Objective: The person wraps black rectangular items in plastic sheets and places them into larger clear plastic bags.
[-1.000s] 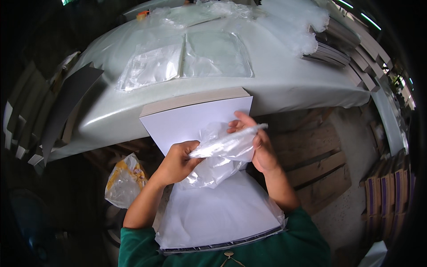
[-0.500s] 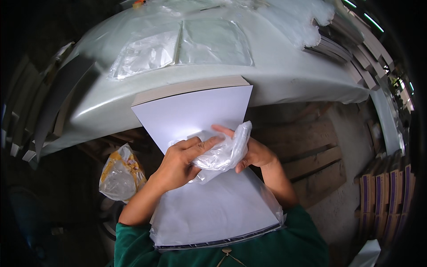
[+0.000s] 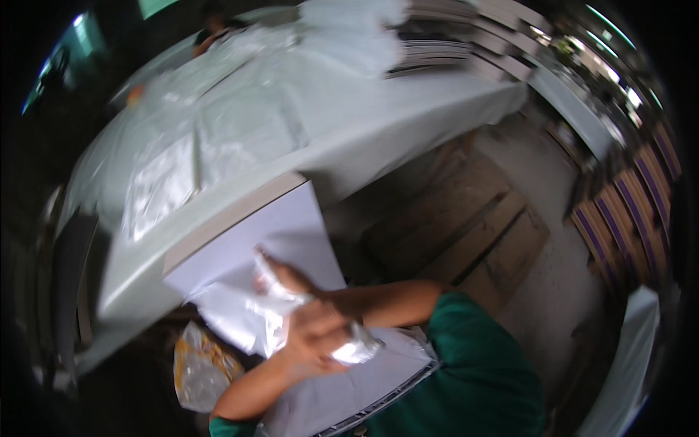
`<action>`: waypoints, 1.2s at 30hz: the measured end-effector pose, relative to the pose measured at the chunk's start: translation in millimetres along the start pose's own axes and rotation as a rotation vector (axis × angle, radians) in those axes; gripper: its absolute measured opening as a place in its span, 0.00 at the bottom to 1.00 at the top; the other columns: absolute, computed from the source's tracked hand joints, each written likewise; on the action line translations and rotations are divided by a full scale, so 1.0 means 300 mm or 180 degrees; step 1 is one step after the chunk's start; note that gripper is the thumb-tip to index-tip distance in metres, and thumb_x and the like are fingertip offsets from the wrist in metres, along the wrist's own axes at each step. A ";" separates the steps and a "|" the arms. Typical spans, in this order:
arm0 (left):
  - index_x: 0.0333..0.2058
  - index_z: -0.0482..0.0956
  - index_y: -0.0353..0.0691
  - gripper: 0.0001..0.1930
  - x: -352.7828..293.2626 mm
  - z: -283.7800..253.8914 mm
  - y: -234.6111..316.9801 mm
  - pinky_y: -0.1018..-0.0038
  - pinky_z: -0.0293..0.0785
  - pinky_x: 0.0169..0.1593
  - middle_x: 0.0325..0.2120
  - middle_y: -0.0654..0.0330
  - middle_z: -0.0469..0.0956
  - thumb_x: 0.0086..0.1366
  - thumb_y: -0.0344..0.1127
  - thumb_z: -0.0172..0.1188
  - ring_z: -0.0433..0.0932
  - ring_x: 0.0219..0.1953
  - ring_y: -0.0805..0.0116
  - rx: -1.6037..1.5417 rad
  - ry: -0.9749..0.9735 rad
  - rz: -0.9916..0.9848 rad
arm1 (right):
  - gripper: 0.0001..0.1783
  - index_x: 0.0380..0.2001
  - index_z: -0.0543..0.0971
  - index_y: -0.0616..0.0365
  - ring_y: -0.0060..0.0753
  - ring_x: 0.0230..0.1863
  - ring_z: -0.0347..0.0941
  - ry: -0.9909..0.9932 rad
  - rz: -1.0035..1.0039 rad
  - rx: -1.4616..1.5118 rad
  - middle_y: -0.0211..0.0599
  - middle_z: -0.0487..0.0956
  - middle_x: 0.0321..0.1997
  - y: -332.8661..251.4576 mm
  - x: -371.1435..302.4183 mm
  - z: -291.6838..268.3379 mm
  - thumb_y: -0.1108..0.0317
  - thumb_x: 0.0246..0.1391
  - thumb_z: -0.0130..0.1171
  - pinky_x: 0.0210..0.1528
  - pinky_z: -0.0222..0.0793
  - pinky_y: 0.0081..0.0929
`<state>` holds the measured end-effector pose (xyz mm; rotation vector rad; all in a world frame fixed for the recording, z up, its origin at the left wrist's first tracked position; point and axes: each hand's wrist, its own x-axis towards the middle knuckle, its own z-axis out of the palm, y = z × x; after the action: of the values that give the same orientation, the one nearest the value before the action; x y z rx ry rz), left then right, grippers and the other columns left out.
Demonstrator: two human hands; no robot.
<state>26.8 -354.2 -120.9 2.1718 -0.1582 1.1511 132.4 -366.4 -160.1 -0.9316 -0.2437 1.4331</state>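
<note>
From the head camera, your left hand (image 3: 317,331) grips a crumpled, glossy clear plastic bag (image 3: 247,320) at lower centre of the frame. Your right hand (image 3: 291,280) pinches its upper edge. The limp bag runs lower right to upper left over a smooth, flat white sheet stack (image 3: 255,244). Motion blurs the finer detail.

Your left hand (image 3: 317,331) crumples a thin, glossy clear plastic bag (image 3: 251,324), wrinkled and shiny. Beneath it you have a smooth, matt white sheet of card (image 3: 287,237). The long table (image 3: 349,124) wears a pale, faintly sheened covering strewn with glossy plastic sleeves (image 3: 160,186). The rough brown wooden pallet (image 3: 466,233) looks dull and dusty.
</note>
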 end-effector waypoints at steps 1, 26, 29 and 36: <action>0.31 0.72 0.33 0.19 -0.012 0.006 -0.018 0.74 0.68 0.36 0.27 0.56 0.73 0.49 0.45 0.58 0.73 0.28 0.67 0.0367 -0.0214 0.0796 | 0.25 0.23 0.71 0.54 0.21 0.22 0.62 -0.0233 -0.0813 -0.0926 0.28 0.67 0.19 0.015 -0.003 0.035 0.43 0.54 0.43 0.29 0.61 0.19; 0.35 0.68 0.29 0.16 -0.054 -0.040 0.043 0.67 0.64 0.39 0.31 0.57 0.70 0.54 0.36 0.58 0.68 0.34 0.65 0.0475 -0.0045 -0.1355 | 0.13 0.26 0.76 0.66 0.22 0.23 0.70 -0.0244 -0.2375 -0.2326 0.42 0.77 0.22 -0.230 -0.343 -0.067 0.66 0.41 0.63 0.29 0.66 0.24; 0.28 0.67 0.33 0.11 -0.055 -0.046 0.056 0.78 0.63 0.35 0.26 0.63 0.69 0.56 0.35 0.58 0.66 0.29 0.74 -0.0250 0.0484 -0.1625 | 0.14 0.27 0.75 0.65 0.23 0.26 0.70 -0.0413 -0.2042 -0.2408 0.39 0.76 0.24 -0.141 -0.313 -0.025 0.66 0.41 0.63 0.32 0.65 0.24; 0.18 0.61 0.38 0.18 -0.073 -0.083 0.044 0.82 0.46 0.22 0.14 0.72 0.58 0.64 0.40 0.47 0.52 0.19 0.84 -0.0084 0.0690 -0.2388 | 0.12 0.32 0.74 0.63 0.19 0.35 0.66 -0.1355 -0.1384 -0.0945 0.32 0.75 0.33 -0.092 -0.256 -0.020 0.66 0.47 0.58 0.38 0.62 0.21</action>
<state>-8.8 -353.4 -121.4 1.8010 0.6752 0.9074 142.9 -434.8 -116.6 -0.7381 -0.9397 1.1886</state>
